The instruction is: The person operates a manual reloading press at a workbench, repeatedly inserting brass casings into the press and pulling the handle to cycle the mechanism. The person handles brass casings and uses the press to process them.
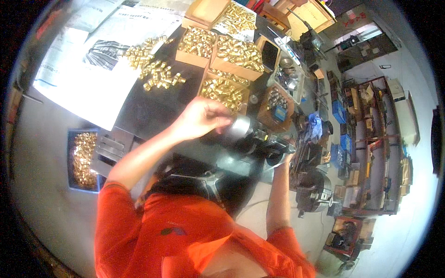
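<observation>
My left hand (206,119) is at the round silver metal head (240,128) of a small bench machine, thumb and fingers pinched together at its face. Whatever the pinch holds is too small or hidden to make out. My right hand (286,158) reaches to the far end of the same machine, by its dark body (273,147); its fingers are mostly hidden there. Just beyond my left hand stands a cardboard box (241,107) of brass fittings (222,92). Loose brass fittings (160,74) lie heaped on the dark bench to the left.
More open boxes of brass fittings (238,53) stand farther back. White paper sheets (83,88) cover the bench's left side. A blue crate of brass pieces (70,160) sits lower left. At the right are a cardboard box of grey metal parts (270,111), a blue cloth (314,127) and a shelf rack (371,153).
</observation>
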Tool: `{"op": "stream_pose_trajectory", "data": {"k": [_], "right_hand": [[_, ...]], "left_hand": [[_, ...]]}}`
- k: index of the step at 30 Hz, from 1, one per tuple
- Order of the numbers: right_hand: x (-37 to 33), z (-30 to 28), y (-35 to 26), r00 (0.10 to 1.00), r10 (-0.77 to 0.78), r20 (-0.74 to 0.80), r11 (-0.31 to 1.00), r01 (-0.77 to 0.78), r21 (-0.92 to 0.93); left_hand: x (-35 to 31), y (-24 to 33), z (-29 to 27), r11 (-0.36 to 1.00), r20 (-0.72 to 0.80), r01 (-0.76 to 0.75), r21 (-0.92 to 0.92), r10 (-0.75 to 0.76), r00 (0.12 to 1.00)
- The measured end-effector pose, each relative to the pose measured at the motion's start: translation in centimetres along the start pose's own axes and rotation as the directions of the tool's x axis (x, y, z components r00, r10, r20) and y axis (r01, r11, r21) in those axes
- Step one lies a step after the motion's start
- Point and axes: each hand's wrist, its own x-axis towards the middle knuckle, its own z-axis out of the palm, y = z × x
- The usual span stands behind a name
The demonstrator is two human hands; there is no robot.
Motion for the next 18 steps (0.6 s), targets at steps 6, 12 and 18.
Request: {"op": "stream_pose_trajectory", "data": {"k": [6,12,18], "right_hand": [[-2.8,6.3,-14.9,0.997,0.049,-0.063,0.939,-0.025,0.343],[-10.5,2.7,-14.9,0.99,0.134,-0.042,0.904,-0.105,0.415],[-6.0,2.9,-3.7,0.872,0.428,-0.238,0.839,-0.285,0.464]], "left_hand": [[-0.5,-0.3,-0.7,0.993,-0.026,0.023,-0.119,-0.027,0.999],[-0.7,-0.5,-0.9,0.987,-0.023,0.062,-0.147,-0.066,0.998],[-0.2,-0.8,-1.2,0.989,-0.003,0.042,-0.145,-0.043,0.999]]}}
